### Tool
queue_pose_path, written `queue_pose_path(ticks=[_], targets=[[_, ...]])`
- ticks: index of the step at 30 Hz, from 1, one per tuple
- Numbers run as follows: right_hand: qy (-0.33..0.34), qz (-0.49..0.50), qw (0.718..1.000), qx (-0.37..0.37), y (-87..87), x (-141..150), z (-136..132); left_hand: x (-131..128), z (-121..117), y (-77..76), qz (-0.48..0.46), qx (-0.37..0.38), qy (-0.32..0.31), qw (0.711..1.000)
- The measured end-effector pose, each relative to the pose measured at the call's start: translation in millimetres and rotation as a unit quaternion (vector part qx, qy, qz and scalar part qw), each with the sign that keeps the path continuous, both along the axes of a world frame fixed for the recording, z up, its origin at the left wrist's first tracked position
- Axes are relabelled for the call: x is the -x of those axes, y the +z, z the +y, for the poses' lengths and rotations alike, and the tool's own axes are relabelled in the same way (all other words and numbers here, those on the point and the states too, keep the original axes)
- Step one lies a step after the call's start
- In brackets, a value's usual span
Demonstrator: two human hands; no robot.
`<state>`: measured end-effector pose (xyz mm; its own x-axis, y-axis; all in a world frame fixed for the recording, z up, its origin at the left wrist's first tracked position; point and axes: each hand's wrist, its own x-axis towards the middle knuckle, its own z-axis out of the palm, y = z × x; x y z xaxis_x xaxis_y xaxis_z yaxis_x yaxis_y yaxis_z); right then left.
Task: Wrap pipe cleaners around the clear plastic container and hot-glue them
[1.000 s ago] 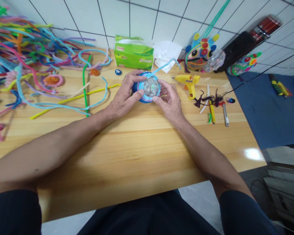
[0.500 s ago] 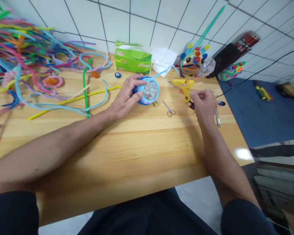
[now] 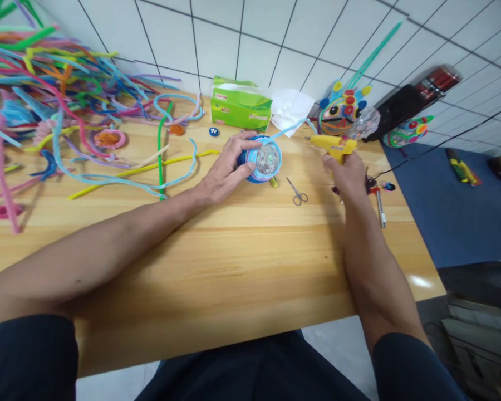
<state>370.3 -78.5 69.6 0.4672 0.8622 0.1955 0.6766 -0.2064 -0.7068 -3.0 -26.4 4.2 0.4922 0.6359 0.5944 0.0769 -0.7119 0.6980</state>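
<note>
My left hand [image 3: 225, 172] is wrapped round a blue pipe-cleaner ball [image 3: 264, 160] with a shiny clear dome in its middle, resting on the wooden table [image 3: 234, 245]. A light blue pipe-cleaner tail [image 3: 290, 127] sticks out from the ball toward the wall. My right hand [image 3: 347, 172] is closed on the handle of a yellow glue gun [image 3: 333, 146], to the right of the ball. Small scissors [image 3: 297, 192] lie on the table between my two hands.
A heap of coloured pipe cleaners [image 3: 45, 106] covers the table's left. A green tissue box [image 3: 241, 104] and white tissue [image 3: 291, 107] stand by the tiled wall. A finished colourful craft figure [image 3: 343, 108], pens [image 3: 381, 207] and a black cable lie at the right edge.
My right hand left the ball, moved right across the table and closed on the glue gun. The scissors came into view. My left hand stayed on the ball.
</note>
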Motion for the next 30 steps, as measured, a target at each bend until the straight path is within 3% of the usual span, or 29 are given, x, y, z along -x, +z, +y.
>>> queue_pose_path(ticks=[4, 6, 8, 12, 17, 30], targets=[[0.185, 0.129, 0.974, -0.007, 55.2, 12.7, -33.2, 0.4, 0.2, 0.0, -0.002, -0.017, -0.008, 1.000], [0.229, 0.161, 0.960, 0.025, 78.3, 31.0, -48.2, 0.7, -0.4, 0.7, 0.000, -0.018, -0.002, 1.000], [0.266, 0.142, 0.952, 0.058, 88.9, 50.9, -55.8, 0.9, -1.4, 1.6, 0.004, -0.017, 0.000, 1.000], [0.325, 0.104, 0.936, 0.085, 76.7, 73.3, -51.6, 0.8, -3.4, 3.4, 0.005, -0.016, 0.001, 1.000], [0.325, 0.091, 0.940, 0.044, 55.0, 71.4, -46.1, 0.6, -3.9, 4.4, 0.002, -0.016, -0.002, 1.000], [0.339, 0.033, 0.940, -0.005, 46.3, 71.8, -46.3, 1.1, 0.8, -1.6, 0.006, -0.051, 0.002, 0.999]])
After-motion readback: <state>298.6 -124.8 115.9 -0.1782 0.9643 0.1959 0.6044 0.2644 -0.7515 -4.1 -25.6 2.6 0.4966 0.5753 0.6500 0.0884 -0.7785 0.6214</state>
